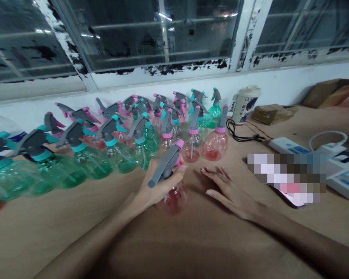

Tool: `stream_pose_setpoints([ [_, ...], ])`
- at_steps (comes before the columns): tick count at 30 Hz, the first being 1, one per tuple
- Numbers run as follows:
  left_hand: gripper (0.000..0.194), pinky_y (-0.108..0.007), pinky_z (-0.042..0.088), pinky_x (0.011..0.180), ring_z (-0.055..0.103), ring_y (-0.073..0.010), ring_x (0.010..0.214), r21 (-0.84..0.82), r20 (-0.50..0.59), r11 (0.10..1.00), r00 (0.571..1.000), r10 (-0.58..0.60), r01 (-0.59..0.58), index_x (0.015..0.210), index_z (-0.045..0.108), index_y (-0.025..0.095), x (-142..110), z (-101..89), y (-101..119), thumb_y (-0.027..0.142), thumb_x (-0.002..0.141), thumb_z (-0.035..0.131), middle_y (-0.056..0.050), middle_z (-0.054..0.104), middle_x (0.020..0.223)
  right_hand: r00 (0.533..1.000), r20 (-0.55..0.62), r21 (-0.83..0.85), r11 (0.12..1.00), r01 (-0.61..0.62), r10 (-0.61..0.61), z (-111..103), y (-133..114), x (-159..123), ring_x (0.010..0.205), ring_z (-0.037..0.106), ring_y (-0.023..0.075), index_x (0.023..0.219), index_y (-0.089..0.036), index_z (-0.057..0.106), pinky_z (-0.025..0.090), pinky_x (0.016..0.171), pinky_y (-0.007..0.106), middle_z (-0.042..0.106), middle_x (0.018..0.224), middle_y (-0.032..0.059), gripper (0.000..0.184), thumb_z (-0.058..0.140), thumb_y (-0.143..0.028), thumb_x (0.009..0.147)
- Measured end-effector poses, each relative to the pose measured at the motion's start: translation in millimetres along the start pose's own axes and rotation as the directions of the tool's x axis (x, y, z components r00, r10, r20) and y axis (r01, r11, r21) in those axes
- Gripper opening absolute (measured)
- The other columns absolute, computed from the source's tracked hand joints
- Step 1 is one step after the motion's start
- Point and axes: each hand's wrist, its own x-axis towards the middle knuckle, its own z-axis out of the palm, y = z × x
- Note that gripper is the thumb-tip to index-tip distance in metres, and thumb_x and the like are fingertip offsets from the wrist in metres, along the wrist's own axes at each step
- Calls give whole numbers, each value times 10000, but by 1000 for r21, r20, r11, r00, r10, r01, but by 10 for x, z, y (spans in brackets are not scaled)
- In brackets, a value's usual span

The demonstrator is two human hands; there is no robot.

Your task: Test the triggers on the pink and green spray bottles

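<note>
A spray bottle (174, 199) with a clear pink body and a grey and pink trigger head is in my left hand (159, 182). My fingers wrap round it just under the head, hiding its collar. To its right, my right hand (227, 190) lies on the table with the fingers spread, holding nothing. Just beyond my hands stand a pink spray bottle (215, 145) with a little red liquid low in it and a similar pink spray bottle (192, 149). On the left, a green spray bottle (120, 159) with a turquoise collar belongs to a long row.
Several more pink and green spray bottles crowd toward the wall below the window. A lidded coffee cup (246, 104), a black cable (241, 133) and a cardboard box (275, 113) are at the back right. Nearer sit a blurred-out phone (293, 197) and a white power strip (287, 147).
</note>
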Motion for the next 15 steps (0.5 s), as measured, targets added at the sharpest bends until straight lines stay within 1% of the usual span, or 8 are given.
stream_pose_setpoints([
  [3, 141, -260, 381, 525, 404, -124, 502, -19, 21, 999, 999, 45, -45, 664, 497, 223, 15, -13, 12, 303, 769, 546, 47, 426, 542, 1000, 23, 40, 999, -22, 21, -9, -61, -3, 1356, 279, 277, 1371, -228, 356, 140, 1106, 585, 446, 1406, 107, 598, 461, -531, 867],
  [5, 140, -267, 383, 538, 407, -128, 508, -18, 28, 999, 998, 52, -52, 672, 499, 224, 19, -15, 9, 308, 773, 548, 45, 431, 549, 995, 71, 99, 993, -70, 63, -20, -142, -8, 1374, 211, 315, 1364, -222, 360, 196, 1085, 604, 422, 1424, 100, 663, 500, -579, 823],
  [7, 154, -271, 392, 551, 423, -129, 516, -21, 28, 999, 999, 36, -36, 679, 512, 220, 10, 0, -3, 319, 791, 547, 40, 447, 556, 991, 104, 153, 983, -104, 89, -36, -258, -9, 1375, 191, 339, 1351, -211, 371, 244, 1066, 606, 408, 1433, 98, 703, 525, -607, 791],
  [9, 161, -274, 406, 558, 453, -134, 533, -21, 26, 1000, 999, 23, -22, 705, 536, 215, -7, 40, -13, 339, 807, 552, 32, 477, 571, 993, 89, 200, 976, -89, 72, -59, -396, -1, 1350, 266, 335, 1336, -201, 379, 275, 1058, 587, 420, 1421, 110, 716, 548, -609, 773],
  [11, 141, -280, 423, 570, 486, -143, 561, -16, 24, 999, 999, 38, -38, 823, 574, 216, -25, 107, -5, 356, 806, 571, 23, 513, 614, 997, 52, 260, 964, -61, 49, -88, -537, 16, 1283, 389, 310, 1336, -211, 365, 346, 1029, 542, 457, 1384, 115, 743, 590, -601, 746],
  [13, 243, -287, 439, 580, 517, -151, 591, -23, 10, 997, 997, 72, -72, 978, 571, 221, -39, 198, 34, 364, 784, 603, 12, 553, 689, 999, 23, 313, 948, -54, 50, -120, -659, 36, 1186, 489, 296, 1335, -220, 354, 433, 954, 502, 514, 1314, 116, 802, 640, -608, 694],
  [15, 339, -294, 453, 588, 552, -157, 619, -47, 9, 995, 996, 85, -85, 1059, 547, 220, -46, 301, 97, 364, 763, 628, -4, 589, 767, 999, -22, 340, 940, -37, 47, -150, -743, 51, 1126, 524, 293, 1318, -222, 369, 471, 902, 473, 546, 1256, 112, 842, 684, -610, 641],
])
